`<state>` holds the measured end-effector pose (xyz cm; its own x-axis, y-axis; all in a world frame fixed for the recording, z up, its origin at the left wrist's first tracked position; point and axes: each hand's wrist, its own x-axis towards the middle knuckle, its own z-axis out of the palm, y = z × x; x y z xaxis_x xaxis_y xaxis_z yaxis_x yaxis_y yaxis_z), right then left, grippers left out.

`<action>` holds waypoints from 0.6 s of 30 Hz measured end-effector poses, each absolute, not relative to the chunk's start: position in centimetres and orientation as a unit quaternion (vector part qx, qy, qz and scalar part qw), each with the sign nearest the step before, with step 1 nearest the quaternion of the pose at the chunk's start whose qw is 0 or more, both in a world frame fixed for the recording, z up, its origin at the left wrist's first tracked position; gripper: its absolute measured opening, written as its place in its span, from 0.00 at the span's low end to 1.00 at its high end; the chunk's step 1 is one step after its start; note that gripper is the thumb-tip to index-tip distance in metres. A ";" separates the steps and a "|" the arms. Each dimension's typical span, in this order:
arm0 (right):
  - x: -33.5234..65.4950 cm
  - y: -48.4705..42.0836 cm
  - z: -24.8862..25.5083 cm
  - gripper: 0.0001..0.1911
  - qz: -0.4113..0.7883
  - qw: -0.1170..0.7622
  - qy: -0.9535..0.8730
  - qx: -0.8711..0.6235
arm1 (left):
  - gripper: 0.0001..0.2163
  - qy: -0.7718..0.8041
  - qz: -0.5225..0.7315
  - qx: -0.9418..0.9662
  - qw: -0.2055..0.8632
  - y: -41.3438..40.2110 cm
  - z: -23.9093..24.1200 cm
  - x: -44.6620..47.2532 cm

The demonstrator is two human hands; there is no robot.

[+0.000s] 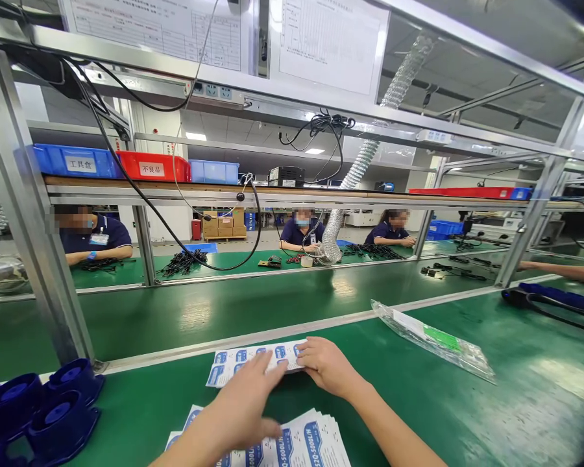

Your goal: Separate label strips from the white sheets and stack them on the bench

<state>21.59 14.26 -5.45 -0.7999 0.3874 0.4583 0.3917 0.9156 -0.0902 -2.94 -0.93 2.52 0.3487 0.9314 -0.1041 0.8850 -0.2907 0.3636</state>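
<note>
In the lower centre, the right hand (328, 366) holds the label sheets (228, 360); the left hand (246, 397), fingers wide, is over them

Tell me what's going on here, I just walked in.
Someone is handling a stack of printed sheets on a green table. Their right hand has its fingers on the right end, while the left hand is open over the front. A second, fanned pile lies nearer, partly behind the left arm. Blue plastic parts stand to the left, and a clear bag lies right.
</note>
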 end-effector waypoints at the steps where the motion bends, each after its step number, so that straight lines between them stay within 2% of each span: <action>1: 21.5 14.0 -5.4 0.09 0.001 0.258 -0.944 -0.204 | 0.49 0.592 0.091 0.784 0.161 -0.6 2.8 -3.1; 3: 21.1 13.1 -4.9 0.07 0.018 0.288 -0.938 -0.193 | 0.40 0.614 0.108 0.771 0.125 0.2 2.9 -3.1; 6: 20.5 11.6 -3.8 0.09 0.073 0.291 -0.938 -0.171 | 0.16 0.619 0.068 0.772 0.129 1.0 2.5 -3.1; 11: 21.0 11.9 -3.0 0.28 0.234 0.276 -0.905 -0.223 | 0.13 0.626 -0.022 0.767 0.137 0.0 2.5 -3.2; 14: 21.6 13.1 -3.5 0.23 0.189 0.243 -0.908 -0.284 | 0.08 0.612 -0.082 0.772 0.152 -1.1 2.9 -2.6; 18: 21.6 13.8 -4.4 0.14 0.078 0.175 -0.950 -0.247 | 0.09 0.580 -0.110 0.796 0.135 -2.3 3.7 -1.6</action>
